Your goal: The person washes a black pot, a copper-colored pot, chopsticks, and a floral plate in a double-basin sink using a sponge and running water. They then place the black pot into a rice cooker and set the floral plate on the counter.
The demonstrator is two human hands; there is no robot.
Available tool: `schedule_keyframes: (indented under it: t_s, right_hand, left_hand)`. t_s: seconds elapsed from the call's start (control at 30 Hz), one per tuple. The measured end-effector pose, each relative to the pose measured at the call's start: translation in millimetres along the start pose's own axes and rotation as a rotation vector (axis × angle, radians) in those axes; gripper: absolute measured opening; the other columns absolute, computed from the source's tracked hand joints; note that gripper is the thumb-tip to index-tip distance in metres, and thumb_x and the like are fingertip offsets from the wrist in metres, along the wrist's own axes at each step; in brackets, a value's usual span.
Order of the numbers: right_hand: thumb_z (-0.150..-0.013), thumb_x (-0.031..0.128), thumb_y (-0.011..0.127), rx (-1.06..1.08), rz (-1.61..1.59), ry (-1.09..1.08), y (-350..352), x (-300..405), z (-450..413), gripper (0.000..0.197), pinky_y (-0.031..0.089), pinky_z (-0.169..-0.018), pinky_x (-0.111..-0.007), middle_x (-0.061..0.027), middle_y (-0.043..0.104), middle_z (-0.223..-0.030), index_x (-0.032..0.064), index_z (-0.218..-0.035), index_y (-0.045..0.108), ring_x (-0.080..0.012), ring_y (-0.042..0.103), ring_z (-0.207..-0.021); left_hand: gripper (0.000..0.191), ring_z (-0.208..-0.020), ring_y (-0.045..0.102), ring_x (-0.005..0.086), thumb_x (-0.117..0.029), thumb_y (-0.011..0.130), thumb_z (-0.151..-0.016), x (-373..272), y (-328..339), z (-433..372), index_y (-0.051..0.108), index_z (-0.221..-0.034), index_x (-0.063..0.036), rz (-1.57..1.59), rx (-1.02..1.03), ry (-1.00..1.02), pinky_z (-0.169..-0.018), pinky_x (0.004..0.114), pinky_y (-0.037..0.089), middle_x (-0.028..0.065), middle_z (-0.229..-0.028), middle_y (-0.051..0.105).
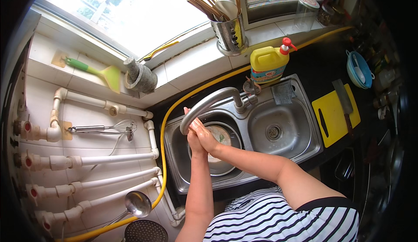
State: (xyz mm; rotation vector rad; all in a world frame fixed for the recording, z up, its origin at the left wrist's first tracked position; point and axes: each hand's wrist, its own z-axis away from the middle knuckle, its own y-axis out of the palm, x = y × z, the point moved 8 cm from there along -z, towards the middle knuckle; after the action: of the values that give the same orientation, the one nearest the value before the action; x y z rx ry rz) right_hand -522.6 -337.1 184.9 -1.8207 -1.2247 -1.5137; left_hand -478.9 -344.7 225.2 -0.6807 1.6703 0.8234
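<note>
Over the left sink basin [174, 140], my left hand [195, 144] and my right hand [207, 138] press against each other, palm to palm. The skin looks wet. Directly above them arches the steel faucet [209, 100], whose spout end covers part of the fingers. No object shows between the hands. Below, a round metal bowl [239, 140] stands in the basin, partly hidden by my hands and right forearm. Inside it appears a round pale thing [224, 134] with green patches; I cannot tell what it is.
Right of my hands lies the second sink basin [294, 131], with a grey mesh cloth [282, 92] on its rim. A yellow detergent jug [268, 60] stands behind. A cleaver [343, 98] lies on a yellow cutting board [338, 124]. A yellow hose [163, 137] and white pipes [114, 159] run at left.
</note>
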Motion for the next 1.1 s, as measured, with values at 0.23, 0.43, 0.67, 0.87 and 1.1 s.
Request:
schedule_keyframes:
  t_s: [0.23, 0.43, 0.67, 0.87, 1.1]
  right_hand:
    - [-0.1, 0.03, 0.041, -0.375, 0.141, -0.034, -49, 19, -30, 0.038, 0.036, -0.101, -0.041, -0.0216, 0.05, -0.125, 0.0005, -0.122, 0.051, -0.0384, 0.045, -0.116]
    - [-0.098, 0.033, 0.048, -0.513, 0.083, 0.154, -57, 8, -15, 0.035, 0.047, -0.085, -0.039, -0.0166, 0.061, -0.105, 0.0008, -0.11, 0.057, -0.0324, 0.06, -0.094]
    - [-0.099, 0.041, 0.044, -0.037, -0.063, 0.287, -44, 12, 12, 0.04, 0.05, -0.074, -0.037, -0.0136, 0.067, -0.092, 0.005, -0.102, 0.061, -0.0278, 0.064, -0.079]
    - [-0.099, 0.043, 0.041, 0.059, 0.468, 0.427, -78, -6, 50, 0.044, 0.051, -0.07, -0.039, -0.0146, 0.069, -0.085, 0.0062, -0.098, 0.065, -0.0302, 0.067, -0.078]
    - [-0.099, 0.033, 0.049, -0.199, 0.259, 0.42, -111, 2, 38, 0.037, 0.051, -0.065, -0.031, -0.0091, 0.069, -0.079, 0.0002, -0.094, 0.066, -0.0162, 0.066, -0.07]
  left_hand:
    - [0.06, -0.14, 0.032, 0.0222, -0.042, 0.023, -0.106, -15, 49, 31, 0.02, -0.151, -0.0026, 0.348, -0.112, -0.162, -0.115, 0.034, 0.024, 0.0125, -0.153, 0.031]
    - [0.043, -0.114, 0.054, 0.02, -0.033, 0.037, -0.105, -5, 38, 44, 0.042, -0.133, 0.0002, 0.291, -0.242, -0.141, -0.098, 0.032, 0.042, 0.0138, -0.126, 0.054]
    - [0.027, -0.087, 0.06, 0.017, -0.028, 0.041, -0.105, 6, -12, 31, 0.052, -0.102, -0.004, 0.35, -0.549, -0.152, -0.084, 0.031, 0.051, 0.0063, -0.091, 0.057]
    - [0.031, -0.086, 0.059, 0.0185, -0.034, 0.04, -0.104, -5, -49, 20, 0.046, -0.112, -0.0047, 0.491, -0.583, -0.116, -0.087, 0.035, 0.052, 0.0098, -0.1, 0.058]
    - [0.027, -0.087, 0.058, 0.016, -0.033, 0.041, -0.104, 7, -71, 17, 0.049, -0.11, -0.0085, 0.597, -0.617, -0.098, -0.085, 0.033, 0.051, 0.0036, -0.097, 0.058]
